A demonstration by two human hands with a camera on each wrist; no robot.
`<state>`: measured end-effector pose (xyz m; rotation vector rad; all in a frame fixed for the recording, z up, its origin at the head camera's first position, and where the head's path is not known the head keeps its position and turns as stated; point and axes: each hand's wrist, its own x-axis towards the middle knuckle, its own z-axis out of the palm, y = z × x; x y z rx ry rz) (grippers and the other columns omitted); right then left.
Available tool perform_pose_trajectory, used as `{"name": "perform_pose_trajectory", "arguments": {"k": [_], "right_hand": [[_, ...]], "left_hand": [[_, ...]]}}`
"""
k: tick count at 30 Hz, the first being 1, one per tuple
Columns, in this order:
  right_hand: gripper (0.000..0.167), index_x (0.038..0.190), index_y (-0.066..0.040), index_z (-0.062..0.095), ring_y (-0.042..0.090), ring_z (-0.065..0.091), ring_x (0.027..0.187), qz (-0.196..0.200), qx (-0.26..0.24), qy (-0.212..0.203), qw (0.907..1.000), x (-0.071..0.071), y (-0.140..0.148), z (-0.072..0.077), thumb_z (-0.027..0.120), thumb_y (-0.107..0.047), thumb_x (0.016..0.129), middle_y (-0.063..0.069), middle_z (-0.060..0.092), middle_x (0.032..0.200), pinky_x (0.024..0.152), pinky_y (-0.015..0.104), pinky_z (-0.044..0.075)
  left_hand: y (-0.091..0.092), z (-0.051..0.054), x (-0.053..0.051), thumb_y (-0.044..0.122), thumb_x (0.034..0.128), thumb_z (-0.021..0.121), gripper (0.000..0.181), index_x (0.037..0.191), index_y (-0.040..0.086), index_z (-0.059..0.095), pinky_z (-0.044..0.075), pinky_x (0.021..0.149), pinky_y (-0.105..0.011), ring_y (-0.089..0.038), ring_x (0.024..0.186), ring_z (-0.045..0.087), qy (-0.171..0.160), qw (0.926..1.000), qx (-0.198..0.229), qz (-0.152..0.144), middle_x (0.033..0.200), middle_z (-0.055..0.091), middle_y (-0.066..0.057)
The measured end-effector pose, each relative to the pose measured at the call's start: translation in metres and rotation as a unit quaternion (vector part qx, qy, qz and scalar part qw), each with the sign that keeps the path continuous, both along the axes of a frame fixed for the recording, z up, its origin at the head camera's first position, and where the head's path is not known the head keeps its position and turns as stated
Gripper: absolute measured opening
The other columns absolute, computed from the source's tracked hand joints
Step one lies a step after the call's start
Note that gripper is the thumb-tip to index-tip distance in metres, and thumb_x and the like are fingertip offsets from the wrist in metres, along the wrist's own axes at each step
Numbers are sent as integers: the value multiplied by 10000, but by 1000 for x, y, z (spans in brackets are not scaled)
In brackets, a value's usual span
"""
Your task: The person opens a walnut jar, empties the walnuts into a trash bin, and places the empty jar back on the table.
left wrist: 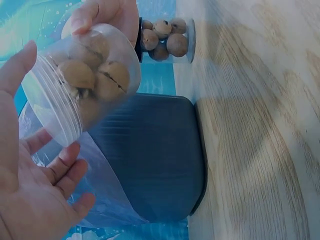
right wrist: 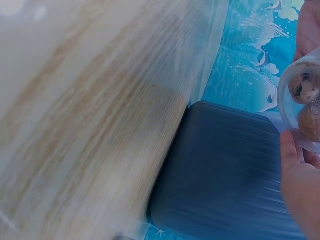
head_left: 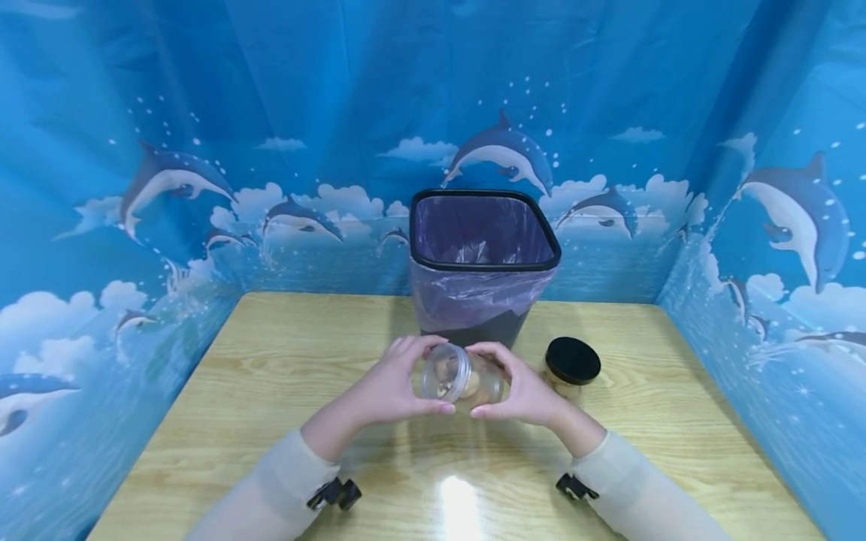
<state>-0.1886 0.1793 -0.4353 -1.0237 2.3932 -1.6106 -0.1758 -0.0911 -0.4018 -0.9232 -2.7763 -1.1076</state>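
We are facing a blue curtain (head_left: 338,98) printed with dolphins and clouds, and a pale wooden table (head_left: 271,361) is spreading out in front of it. At the fingertips, we are seeing the left hand (head_left: 389,387) curling its thumb and parted fingers round the ridged rim (left wrist: 65,107) of a clear jar (head_left: 492,385), while the right hand (head_left: 524,387) is gripping the opposite end, its thumb on the near side and its fingers on the far side. Between them, the jar is lying tilted on its side in the air, above the table and just in front of the bin. Inside it, we are making out round brown nuts (left wrist: 112,82), some showing dark splits. Farther out, a second jar (head_left: 563,385) is standing upright on the table beside the right hand, wearing a black lid (head_left: 573,361) and holding similar nuts. Behind the hands, the dark bin (head_left: 501,329) is standing near the table's far edge, a lilac liner (head_left: 467,297) hanging over its side below a black rim (head_left: 487,267). Toward us, pale sleeves (head_left: 643,481) are covering both forearms.
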Motion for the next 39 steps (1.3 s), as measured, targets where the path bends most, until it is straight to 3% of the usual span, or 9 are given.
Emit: {"name": "perform_pose_trajectory", "arguments": {"k": [10,19,27,31,39], "right_hand": [[830,1443,-222,457,174,514,1233,-34,-6,-80,10000,2,-2,0,898,-126,746,-9,505,1410,1022,260,425],[840,1440,-180,460,164,517,1227,-104,-68,-13,9999,1,-1,-1,905,-112,731,31,512,1405,1021,251,422],[861,1432,-109,458,150,511,1241,-233,-115,169,9995,-1,3,0,916,-86,703,87,520,1400,1046,222,394],[863,1432,-107,461,153,512,1241,-187,-120,147,9996,-2,3,0,919,-88,701,86,525,1399,1048,226,394],[875,1440,-168,467,161,520,1235,-100,-55,51,9999,-1,4,-2,928,-125,697,29,528,1398,1039,245,410]], "left_hand": [[4,0,6,674,730,776,901,1418,167,489,425,931,-427,-185,1112,487,302,9984,-164,450,1133,544,35],[8,0,7,678,705,793,956,1440,151,482,409,970,-448,-188,1102,510,352,9977,-134,570,1161,570,5],[4,2,3,648,658,841,1123,1565,240,319,300,1121,-536,-243,1347,401,578,9982,-96,87,1445,477,-27],[3,4,0,639,667,839,1173,1600,298,216,298,1123,-550,-245,1362,382,608,9979,-173,-141,1468,453,-33],[3,3,-3,606,697,841,1051,1559,251,356,359,1077,-525,-222,1302,407,629,9974,-218,-290,1375,497,-24]]}}
